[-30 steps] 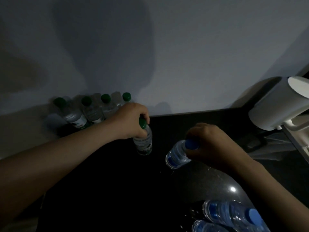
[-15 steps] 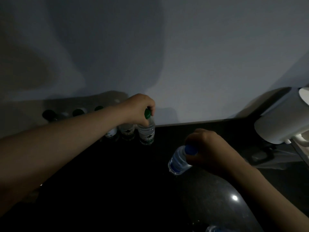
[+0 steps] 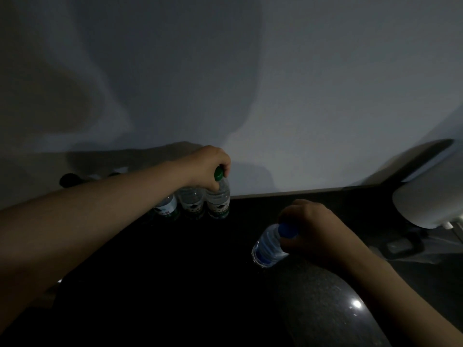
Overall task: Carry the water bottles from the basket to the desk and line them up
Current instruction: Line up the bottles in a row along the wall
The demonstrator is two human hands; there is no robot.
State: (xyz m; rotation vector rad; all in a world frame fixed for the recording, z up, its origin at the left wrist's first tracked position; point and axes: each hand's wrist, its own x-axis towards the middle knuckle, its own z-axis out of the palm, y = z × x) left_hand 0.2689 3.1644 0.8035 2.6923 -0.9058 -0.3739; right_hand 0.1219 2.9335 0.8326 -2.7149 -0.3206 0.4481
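Note:
On the dark desk (image 3: 175, 284) a row of green-capped water bottles (image 3: 191, 201) stands against the wall, partly hidden behind my left forearm. My left hand (image 3: 208, 166) grips the neck of the rightmost green-capped bottle (image 3: 220, 199), which stands upright at the row's right end, touching its neighbour. My right hand (image 3: 318, 229) holds a blue-capped bottle (image 3: 269, 242) by its cap and neck, tilted, with its base at the desk surface, apart from the row. The basket is out of view.
A white cylindrical appliance (image 3: 431, 201) sits at the right edge, with a dark cable or clip (image 3: 400, 246) below it. A grey wall (image 3: 275, 96) runs behind the desk. A light glints on the desk at lower right.
My left hand has carried the green-capped bottle back toward the wall and set it at the row's right end. The right hand keeps the blue-capped bottle in about the same place. The view has tilted upward.

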